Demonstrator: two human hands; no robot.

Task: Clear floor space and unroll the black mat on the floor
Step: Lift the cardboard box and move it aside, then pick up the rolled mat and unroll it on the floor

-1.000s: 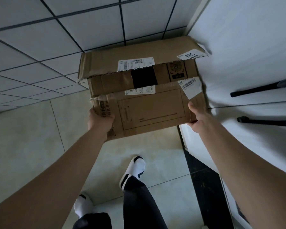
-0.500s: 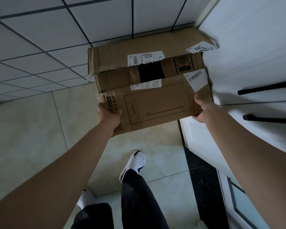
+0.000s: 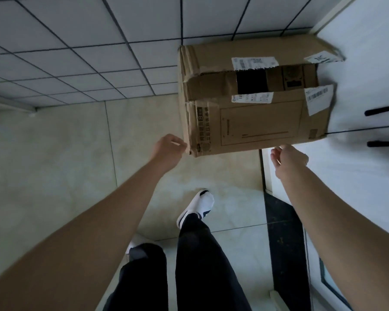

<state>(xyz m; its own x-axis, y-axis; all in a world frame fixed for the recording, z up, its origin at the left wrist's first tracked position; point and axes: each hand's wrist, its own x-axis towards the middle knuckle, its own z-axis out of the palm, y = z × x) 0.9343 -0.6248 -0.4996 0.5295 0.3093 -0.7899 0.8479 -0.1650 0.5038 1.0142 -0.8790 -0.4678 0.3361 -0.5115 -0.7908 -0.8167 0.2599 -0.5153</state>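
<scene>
**Box set down, both hands empty**

Though the black mat is nowhere in view, the cardboard box (image 3: 254,97) sits in the floor's (image 3: 54,153) far corner, against the tiled wall (image 3: 76,41) and white cabinet (image 3: 368,52). Left hand (image 3: 169,150) hovers loosely curled at its near left corner; right hand (image 3: 289,160) hangs open just below its near edge. Neither grips. Torn flaps look weak, so I'd hold the stiff lower corners; weight unknowable.
</scene>
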